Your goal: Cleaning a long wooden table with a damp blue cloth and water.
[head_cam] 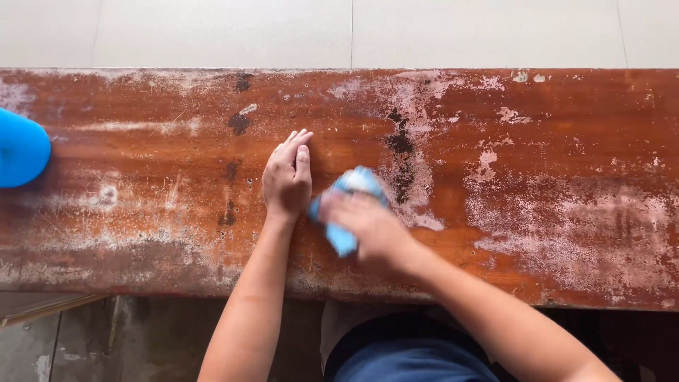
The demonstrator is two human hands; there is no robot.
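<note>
Near the middle of the frame, the right hand (pixel 368 225) is closed over a crumpled light-blue cloth (pixel 344 212), pressing it flat on the long worn reddish-brown wooden bench top (pixel 552 141). That hand and the cloth are blurred, so the exact grip of the fingers cannot be made out; part of the cloth pokes out above and below the knuckles. Just to its left, the left hand (pixel 286 180) lies palm down on the wood, fingers straight and together, holding nothing.

Right of the cloth, pale flaking patches and a dark stained streak (pixel 400 152) run across the surface. My judgement is that rubbing hard over these loose flakes could snag the cloth or lift more finish, leaving a rougher spot. The wood looks cracked and pitted in places, so bare fingertips sliding with the cloth might catch a splinter. Both hands sit close together, and a wide stroke leftwards could knock the cloth into the bracing hand.

At the far left edge of the frame, a rounded bright-blue object (pixel 21 148) rests on the bench, well apart from both hands.
</note>
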